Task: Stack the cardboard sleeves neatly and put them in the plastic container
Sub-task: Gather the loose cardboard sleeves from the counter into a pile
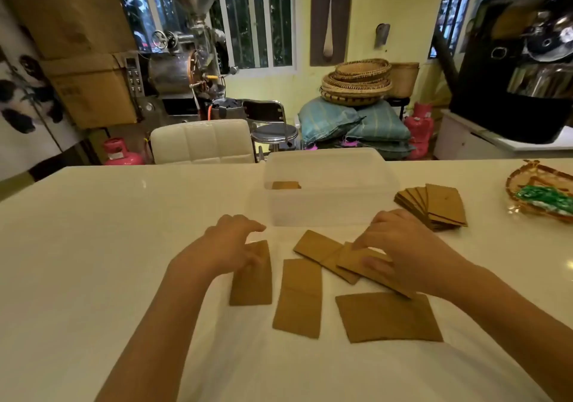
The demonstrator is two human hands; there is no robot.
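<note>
Several flat brown cardboard sleeves lie loose on the white table in front of me. My left hand (231, 245) rests with spread fingers on the top end of the leftmost sleeve (252, 283). My right hand (400, 246) pinches a tilted sleeve (356, 259), which overlaps another sleeve (316, 246). Two more sleeves lie flat: one in the middle (299, 299), one at the front right (387, 316). A fanned pile of sleeves (437, 206) sits to the right of the clear plastic container (328, 212), which holds a few sleeves (285, 185) at its left side.
A woven tray (527, 178) holding a green packet (545, 201) sits at the table's right edge. A white padded chair (201, 142) stands behind the table's far edge. Bare tabletop stretches to the left of my left arm.
</note>
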